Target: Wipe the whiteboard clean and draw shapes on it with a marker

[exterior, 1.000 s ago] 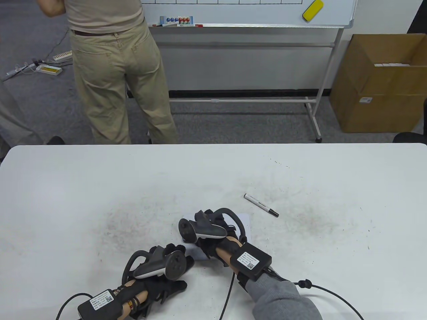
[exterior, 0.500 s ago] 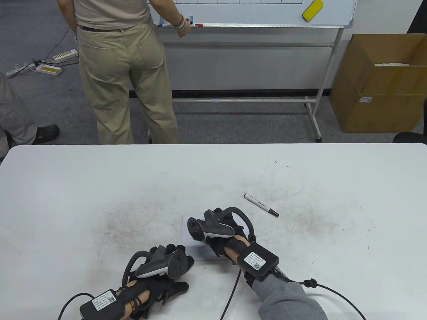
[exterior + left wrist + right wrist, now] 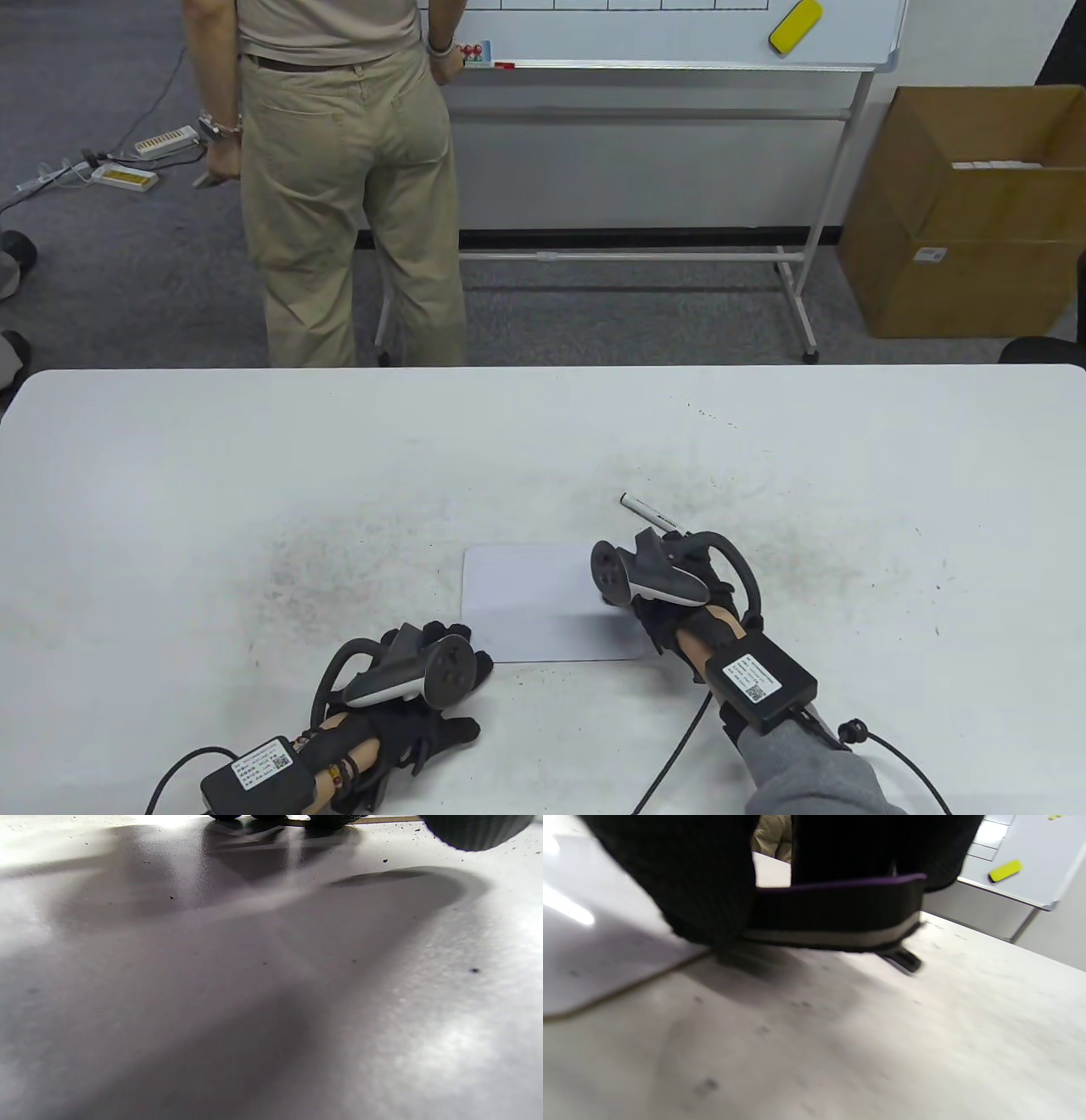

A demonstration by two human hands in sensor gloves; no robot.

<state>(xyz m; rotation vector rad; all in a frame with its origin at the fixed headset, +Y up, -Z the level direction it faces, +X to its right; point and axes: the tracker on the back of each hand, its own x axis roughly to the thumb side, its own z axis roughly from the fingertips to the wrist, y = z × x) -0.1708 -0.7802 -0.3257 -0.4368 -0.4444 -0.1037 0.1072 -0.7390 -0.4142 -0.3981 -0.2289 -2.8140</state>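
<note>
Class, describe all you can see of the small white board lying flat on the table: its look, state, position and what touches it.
The small white board is a thin, flat rectangle with rounded corners and a smooth, slightly glossy white face, its edge showing tan in the right wrist view. No marks are visible on it. It lies flat on the speckled white table, near the front edge. The left hand rests at its lower left corner; the right hand covers its right edge, beside the white marker with a black cap.
</note>
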